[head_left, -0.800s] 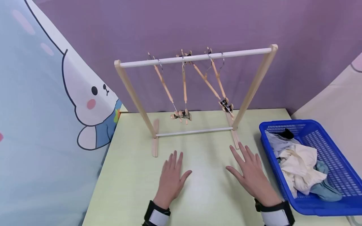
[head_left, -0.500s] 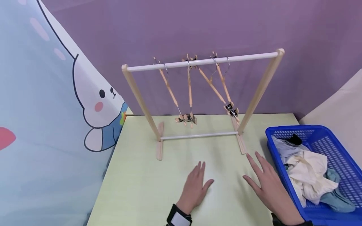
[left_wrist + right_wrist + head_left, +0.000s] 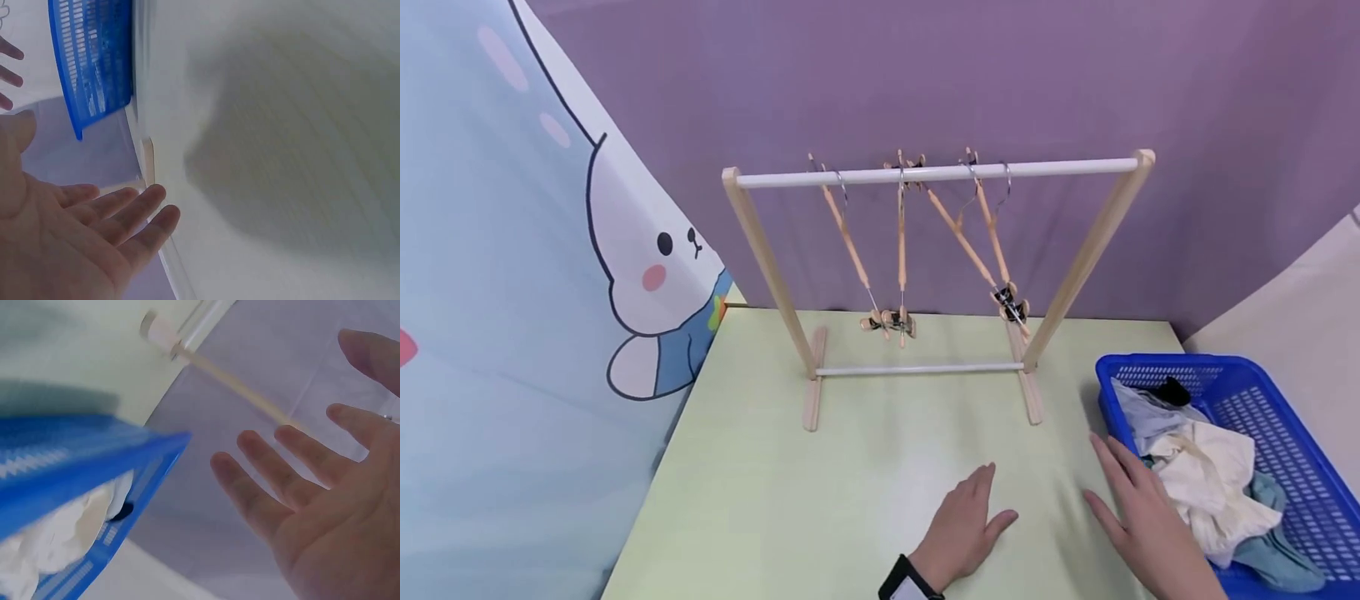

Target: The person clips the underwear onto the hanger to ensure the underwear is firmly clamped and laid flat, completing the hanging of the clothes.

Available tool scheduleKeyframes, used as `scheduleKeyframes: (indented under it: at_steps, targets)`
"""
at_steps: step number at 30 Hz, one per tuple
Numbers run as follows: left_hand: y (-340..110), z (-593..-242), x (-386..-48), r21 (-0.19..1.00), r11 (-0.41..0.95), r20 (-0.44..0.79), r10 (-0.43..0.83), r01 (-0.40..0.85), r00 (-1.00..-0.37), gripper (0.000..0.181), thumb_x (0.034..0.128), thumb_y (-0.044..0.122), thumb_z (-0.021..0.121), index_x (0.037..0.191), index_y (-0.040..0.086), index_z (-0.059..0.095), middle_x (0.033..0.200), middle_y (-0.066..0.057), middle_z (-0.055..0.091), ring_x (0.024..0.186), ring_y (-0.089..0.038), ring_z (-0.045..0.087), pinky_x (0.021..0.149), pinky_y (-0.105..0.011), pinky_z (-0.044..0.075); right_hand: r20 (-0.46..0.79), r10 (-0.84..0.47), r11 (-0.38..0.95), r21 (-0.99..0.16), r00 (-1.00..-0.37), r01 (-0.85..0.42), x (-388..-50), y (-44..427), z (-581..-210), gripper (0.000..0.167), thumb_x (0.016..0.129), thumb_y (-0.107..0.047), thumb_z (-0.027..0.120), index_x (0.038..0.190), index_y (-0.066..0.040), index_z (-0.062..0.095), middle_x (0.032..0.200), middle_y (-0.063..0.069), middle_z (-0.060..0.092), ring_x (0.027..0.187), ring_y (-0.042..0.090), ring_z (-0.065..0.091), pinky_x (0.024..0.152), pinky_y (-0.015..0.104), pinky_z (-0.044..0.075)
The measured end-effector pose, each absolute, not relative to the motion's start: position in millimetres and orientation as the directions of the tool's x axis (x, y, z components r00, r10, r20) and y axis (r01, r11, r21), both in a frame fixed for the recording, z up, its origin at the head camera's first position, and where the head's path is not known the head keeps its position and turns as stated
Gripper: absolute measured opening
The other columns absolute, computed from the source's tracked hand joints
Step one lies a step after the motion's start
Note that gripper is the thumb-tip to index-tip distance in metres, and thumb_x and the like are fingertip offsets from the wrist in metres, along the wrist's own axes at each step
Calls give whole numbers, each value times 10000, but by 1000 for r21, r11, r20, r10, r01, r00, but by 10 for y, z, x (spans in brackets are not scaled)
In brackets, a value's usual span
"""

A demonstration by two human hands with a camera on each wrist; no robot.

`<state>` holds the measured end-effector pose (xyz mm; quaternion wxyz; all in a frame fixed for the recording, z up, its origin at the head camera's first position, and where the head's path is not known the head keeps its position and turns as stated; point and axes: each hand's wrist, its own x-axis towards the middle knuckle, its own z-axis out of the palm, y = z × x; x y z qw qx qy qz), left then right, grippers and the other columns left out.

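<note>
My left hand (image 3: pixel 958 531) is over the front middle of the table, fingers extended and thumb spread, holding nothing. In the left wrist view its fingers (image 3: pixel 147 240) are loosely straight. My right hand (image 3: pixel 1153 525) is beside the left wall of a blue basket (image 3: pixel 1105 392), partly in front of it. The right wrist view shows its fingers (image 3: pixel 269 469) spread, with nothing in them. Inside the basket lie a cream cloth (image 3: pixel 1206 475), a grey-blue cloth (image 3: pixel 1142 412), a teal cloth (image 3: pixel 1277 554) and a small black piece (image 3: pixel 1170 392).
A wooden rack (image 3: pixel 1082 250) stands at the back of the pale green table (image 3: pixel 760 500). Several clip hangers (image 3: pixel 902 242) hang from its white top rail (image 3: pixel 1045 169). A purple backdrop (image 3: pixel 700 83) rises behind, and a printed rabbit curtain (image 3: pixel 512 333) is on the left.
Both hands have moved right and nearer the front edge. The right hand has come up to the basket, and the left has followed across the table. The head view has shifted slightly.
</note>
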<state>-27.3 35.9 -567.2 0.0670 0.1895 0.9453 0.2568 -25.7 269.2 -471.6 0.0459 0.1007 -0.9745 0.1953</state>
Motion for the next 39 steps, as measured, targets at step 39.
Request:
scheduleKeyframes:
  at_steps: [39]
  targets:
    - [1991, -5551, -390, 719, 695, -361, 360, -10, -860, 643, 977, 558, 528, 1492, 220, 342, 1277, 54, 607, 1043, -24, 626, 853, -251, 531, -219, -233, 942, -293, -948, -164, -710, 3737, -5044, 380, 927, -31, 615, 1282, 92, 563, 1214, 362, 540, 1093, 537, 532, 856, 658, 452]
